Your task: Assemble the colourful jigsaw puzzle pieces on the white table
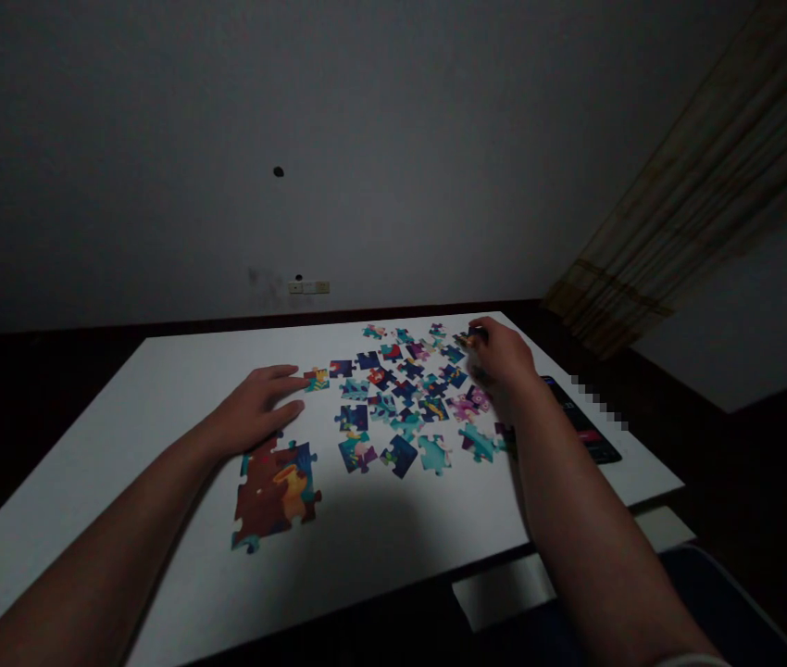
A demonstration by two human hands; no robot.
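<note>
My left hand [259, 408] rests on the white table [393, 547] with its fingers apart. One fingertip is at the edge of a yellow-and-teal puzzle piece [317, 379]. Just below that hand lies a joined block of brown and orange puzzle pieces [277, 496], partly covered by it at the top. My right hand [503, 352] is at the far right of the loose pieces, its fingers closed on a dark puzzle piece [467, 340] with some yellow. Several loose blue, teal, pink and red pieces [405, 393] are spread between the hands.
A black phone or tablet [592, 434] lies by the right edge of the table, partly behind my right forearm. Beyond the table stands a grey wall with a socket strip [308, 288]. A yellowish curtain [671, 195] hangs at the right.
</note>
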